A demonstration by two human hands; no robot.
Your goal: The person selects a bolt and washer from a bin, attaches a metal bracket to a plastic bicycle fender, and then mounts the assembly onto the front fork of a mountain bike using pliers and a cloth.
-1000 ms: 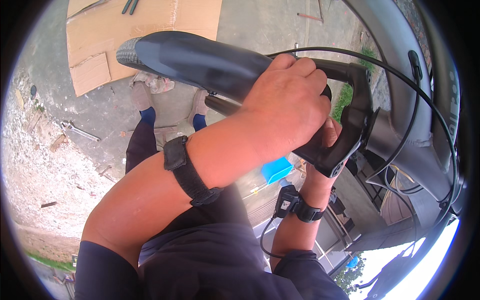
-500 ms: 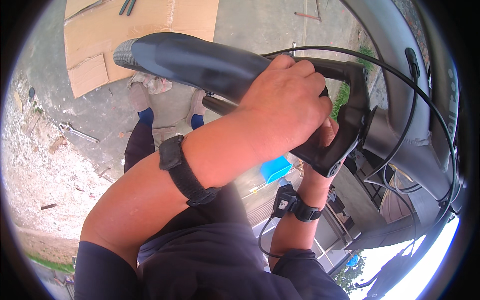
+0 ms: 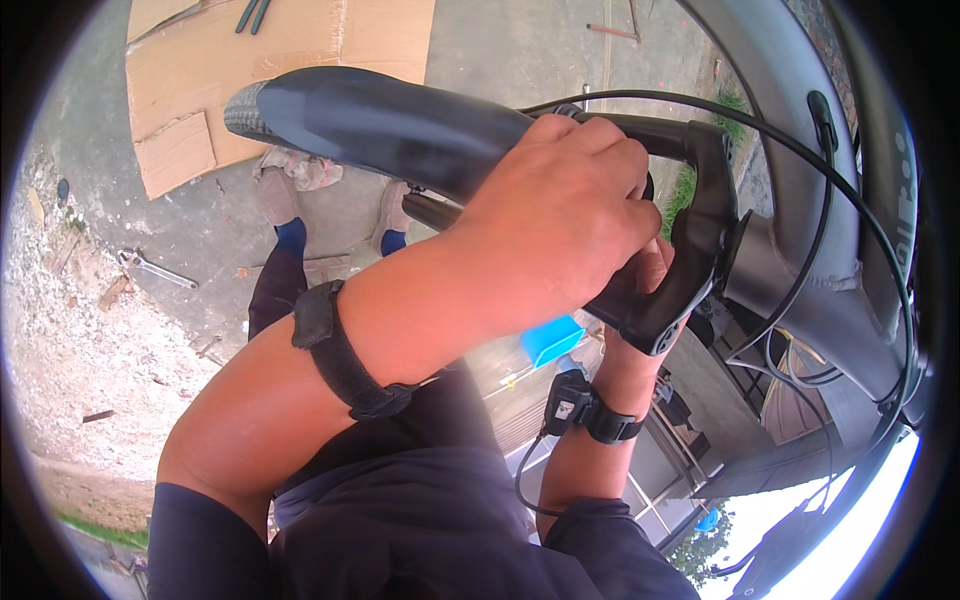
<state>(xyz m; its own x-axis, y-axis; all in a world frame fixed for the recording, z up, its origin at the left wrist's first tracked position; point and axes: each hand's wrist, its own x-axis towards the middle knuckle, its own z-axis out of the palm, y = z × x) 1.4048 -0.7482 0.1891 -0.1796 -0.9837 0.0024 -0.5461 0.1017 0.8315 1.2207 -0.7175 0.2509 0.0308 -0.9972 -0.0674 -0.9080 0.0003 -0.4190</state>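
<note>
A black mudguard (image 3: pixel 390 130) covers a bicycle wheel, whose treaded tire (image 3: pixel 245 112) shows at its far-left end. My left hand (image 3: pixel 580 205) is closed over the mudguard's right end, between the legs of the black fork (image 3: pixel 712 190). Its fingertips curl down out of sight beside the fork crown. From below, my right hand (image 3: pixel 654 266) reaches up into the fork opening; only some bent fingers show, close under the left fingertips. The fork hides the rest of that hand and whatever it grips. A black cable (image 3: pixel 770 130) arches over the fork to the grey frame (image 3: pixel 810 270).
Flattened cardboard (image 3: pixel 290 50) lies on the concrete beyond the wheel, with dark tool handles (image 3: pixel 252 14) on it. An adjustable wrench (image 3: pixel 158 268) rests on the ground at left. Below the fork sits a blue plastic item (image 3: pixel 552 341). More cables (image 3: pixel 790 355) hang at right.
My left hand and forearm have shifted slightly to the left, still closed at the mudguard's end. The right hand stays in place inside the fork.
</note>
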